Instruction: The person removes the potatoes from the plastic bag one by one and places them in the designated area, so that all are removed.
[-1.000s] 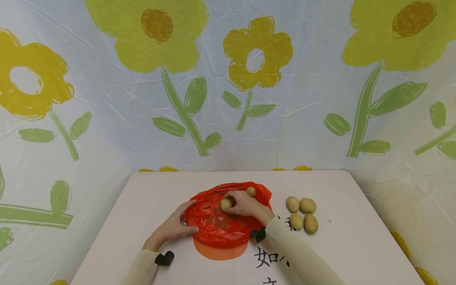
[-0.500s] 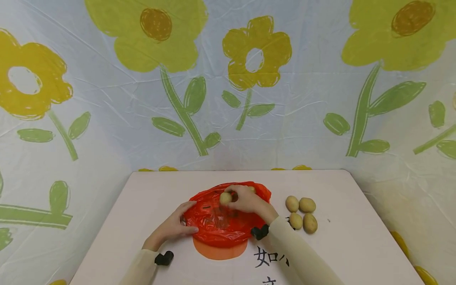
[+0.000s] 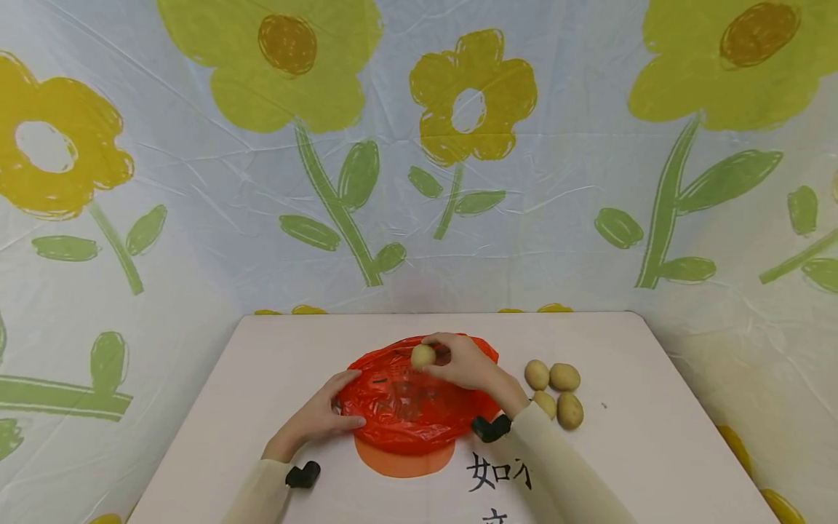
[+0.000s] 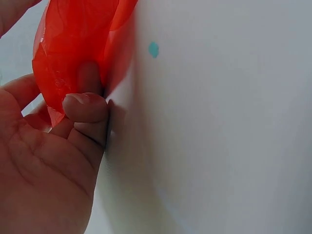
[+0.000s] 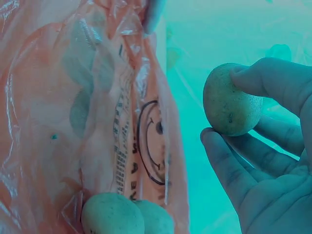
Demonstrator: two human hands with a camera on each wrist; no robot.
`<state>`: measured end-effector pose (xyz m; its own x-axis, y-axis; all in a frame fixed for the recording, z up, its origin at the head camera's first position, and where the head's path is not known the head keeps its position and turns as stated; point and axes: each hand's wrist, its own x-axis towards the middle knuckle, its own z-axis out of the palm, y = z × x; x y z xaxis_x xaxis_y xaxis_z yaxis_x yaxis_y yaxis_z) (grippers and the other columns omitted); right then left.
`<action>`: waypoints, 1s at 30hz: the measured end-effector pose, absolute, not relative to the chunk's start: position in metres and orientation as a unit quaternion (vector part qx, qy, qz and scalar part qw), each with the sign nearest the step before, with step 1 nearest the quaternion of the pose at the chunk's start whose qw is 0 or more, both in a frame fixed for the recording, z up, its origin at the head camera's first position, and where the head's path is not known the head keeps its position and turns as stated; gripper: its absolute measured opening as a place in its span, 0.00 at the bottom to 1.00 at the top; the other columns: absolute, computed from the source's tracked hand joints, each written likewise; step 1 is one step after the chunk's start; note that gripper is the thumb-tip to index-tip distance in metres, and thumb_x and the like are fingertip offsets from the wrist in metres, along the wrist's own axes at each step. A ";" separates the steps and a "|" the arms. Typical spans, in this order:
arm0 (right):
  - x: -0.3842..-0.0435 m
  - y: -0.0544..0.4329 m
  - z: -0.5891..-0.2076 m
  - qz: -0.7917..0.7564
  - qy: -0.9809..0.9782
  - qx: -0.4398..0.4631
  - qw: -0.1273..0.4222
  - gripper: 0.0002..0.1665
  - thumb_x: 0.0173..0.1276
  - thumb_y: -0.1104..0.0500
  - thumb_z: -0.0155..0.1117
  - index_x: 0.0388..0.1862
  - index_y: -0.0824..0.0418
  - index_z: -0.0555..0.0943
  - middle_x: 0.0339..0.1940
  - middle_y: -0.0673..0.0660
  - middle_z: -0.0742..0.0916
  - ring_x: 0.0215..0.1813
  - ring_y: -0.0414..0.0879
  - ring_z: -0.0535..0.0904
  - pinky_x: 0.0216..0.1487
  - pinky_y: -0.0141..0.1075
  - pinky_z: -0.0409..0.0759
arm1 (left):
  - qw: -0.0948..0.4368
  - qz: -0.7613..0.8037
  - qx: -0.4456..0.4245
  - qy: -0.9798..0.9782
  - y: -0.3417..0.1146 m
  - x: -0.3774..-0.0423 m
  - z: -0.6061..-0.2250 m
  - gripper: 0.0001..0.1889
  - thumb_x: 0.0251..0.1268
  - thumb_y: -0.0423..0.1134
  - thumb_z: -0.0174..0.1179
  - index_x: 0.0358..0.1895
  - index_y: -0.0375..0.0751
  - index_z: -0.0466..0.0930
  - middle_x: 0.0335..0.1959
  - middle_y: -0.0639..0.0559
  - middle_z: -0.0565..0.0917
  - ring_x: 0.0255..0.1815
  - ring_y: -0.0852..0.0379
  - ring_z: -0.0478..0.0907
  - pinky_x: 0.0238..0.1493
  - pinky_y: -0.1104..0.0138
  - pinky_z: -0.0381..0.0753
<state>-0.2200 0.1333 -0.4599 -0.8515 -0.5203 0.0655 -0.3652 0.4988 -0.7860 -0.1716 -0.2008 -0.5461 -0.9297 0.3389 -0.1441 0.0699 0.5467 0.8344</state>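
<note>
While the right hand (image 3: 466,362) pinches a potato (image 3: 423,356) between thumb and fingers just right of the head view's centre, below mid-height, the left hand (image 3: 318,415) curves round the left end of a red bag (image 3: 393,407), thumb and fingers well apart. Its film lies between those fingers in the upper left of the left wrist view, where a green dot (image 4: 153,49) marks the pale surface. Over the bag's upper right part, the right hand blocks the view of what lies beneath it. Two more potatoes (image 5: 113,213) show at the bottom of the right wrist view, cut off by the frame; whether they sit inside the bag or on it, I cannot tell. Dim shapes behind the film are too unclear to name. Right of centre in the head view, four loose potatoes (image 3: 570,410) cluster on the table (image 3: 288,346), one partly hidden by the right sleeve (image 3: 556,458). That sleeve also crosses black characters (image 3: 482,471) at lower right. An orange patch (image 3: 404,466) peeks from under the bag's lower edge, and a flowered backdrop (image 3: 556,218) fills the upper frame.
</note>
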 end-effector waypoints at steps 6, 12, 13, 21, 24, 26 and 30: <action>-0.216 0.143 -0.457 -0.425 0.867 -0.249 0.073 0.28 0.66 0.55 0.75 0.64 0.58 0.81 0.59 0.56 0.86 0.56 0.51 0.85 0.56 0.48 0.86 | 0.147 0.457 0.115 0.870 -0.200 -0.172 -0.543 0.50 0.51 0.54 0.78 0.79 0.49 0.63 0.81 0.44 0.60 0.81 0.36 0.57 0.72 0.38 0.70; -0.213 0.155 -0.454 -0.452 0.857 -0.235 0.075 0.28 0.67 0.55 0.74 0.64 0.58 0.80 0.59 0.56 0.86 0.55 0.51 0.86 0.58 0.48 0.86 | 0.148 0.463 0.109 0.867 -0.200 -0.171 -0.542 0.50 0.51 0.54 0.78 0.79 0.49 0.63 0.81 0.44 0.59 0.81 0.36 0.57 0.72 0.38 0.69; -0.212 0.157 -0.454 -0.456 0.855 -0.235 0.073 0.27 0.67 0.55 0.74 0.64 0.58 0.80 0.59 0.57 0.86 0.55 0.52 0.86 0.58 0.48 0.86 | 0.149 0.464 0.107 0.867 -0.200 -0.171 -0.543 0.50 0.51 0.54 0.78 0.79 0.50 0.63 0.82 0.44 0.59 0.81 0.36 0.56 0.72 0.38 0.70; -0.209 0.173 -0.456 -0.465 0.859 -0.209 0.044 0.28 0.66 0.55 0.75 0.63 0.58 0.81 0.57 0.57 0.87 0.55 0.52 0.85 0.58 0.48 0.86 | 0.151 0.476 0.094 0.861 -0.201 -0.171 -0.548 0.50 0.51 0.54 0.78 0.79 0.54 0.64 0.82 0.44 0.58 0.82 0.36 0.55 0.71 0.39 0.72; -0.206 0.180 -0.458 -0.463 0.864 -0.195 0.032 0.28 0.66 0.55 0.75 0.64 0.59 0.81 0.57 0.58 0.87 0.55 0.53 0.86 0.58 0.50 0.86 | 0.150 0.475 0.092 0.862 -0.202 -0.171 -0.549 0.50 0.52 0.54 0.77 0.79 0.55 0.63 0.82 0.45 0.58 0.82 0.36 0.54 0.72 0.39 0.70; -0.202 0.186 -0.459 -0.471 0.860 -0.192 0.027 0.28 0.66 0.57 0.75 0.64 0.60 0.81 0.58 0.59 0.87 0.55 0.56 0.86 0.58 0.51 0.86 | 0.148 0.474 0.091 0.863 -0.201 -0.172 -0.550 0.49 0.52 0.54 0.77 0.79 0.55 0.63 0.82 0.45 0.58 0.82 0.37 0.54 0.73 0.38 0.68; -0.193 0.200 -0.464 -0.484 0.858 -0.171 0.025 0.30 0.66 0.57 0.75 0.66 0.61 0.80 0.60 0.61 0.86 0.56 0.58 0.86 0.55 0.47 0.88 | 0.144 0.474 0.091 0.864 -0.200 -0.171 -0.551 0.49 0.53 0.54 0.77 0.79 0.53 0.63 0.82 0.45 0.59 0.82 0.37 0.54 0.74 0.38 0.67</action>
